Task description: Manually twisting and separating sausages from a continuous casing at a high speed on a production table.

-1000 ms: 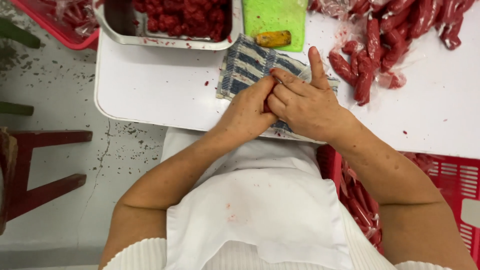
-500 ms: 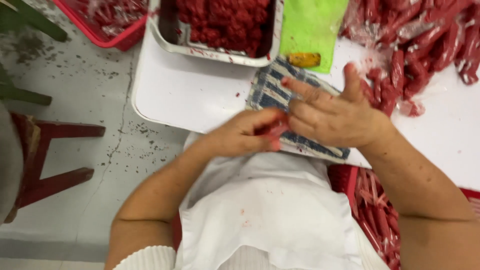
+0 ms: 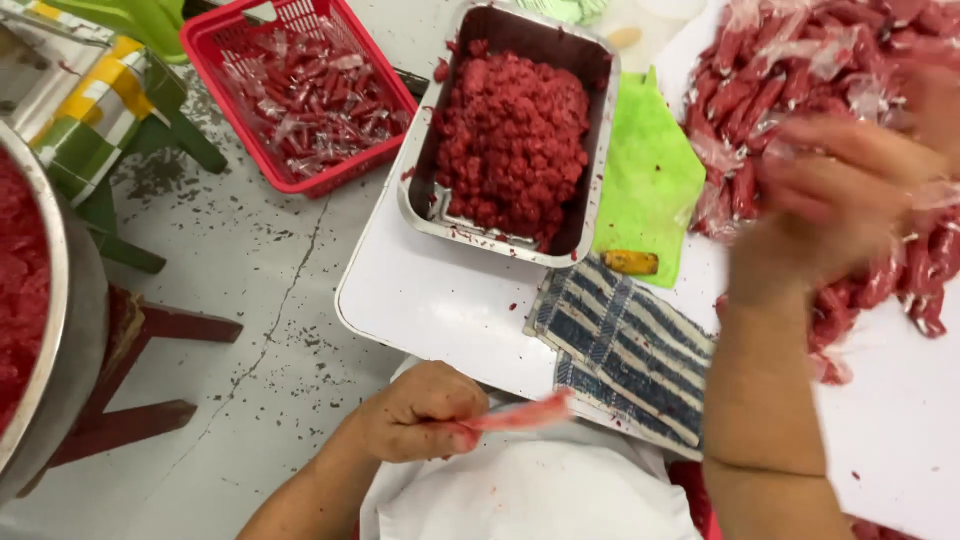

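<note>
My left hand (image 3: 420,412) is closed in a fist just off the near edge of the white table (image 3: 440,300), gripping a thin empty plastic casing (image 3: 525,413) that points right over my white apron. My right hand (image 3: 830,195) is blurred and reaches up over the pile of red wrapped sausages (image 3: 810,80) at the far right of the table; whether it holds anything cannot be told. A blue-striped cloth (image 3: 625,350) lies between the two hands.
A metal tray of red minced meat (image 3: 515,125) sits at the table's far middle, a green cloth (image 3: 650,185) with a small yellow piece (image 3: 630,262) beside it. On the floor stand a red basket of wrapped sausages (image 3: 300,90), a large metal bowl of mince (image 3: 60,300) and a red stool (image 3: 140,380).
My hands have parted: the left dropped to the table's near edge with a thin casing, the right rose to the sausage pile. The view swung left and up.
</note>
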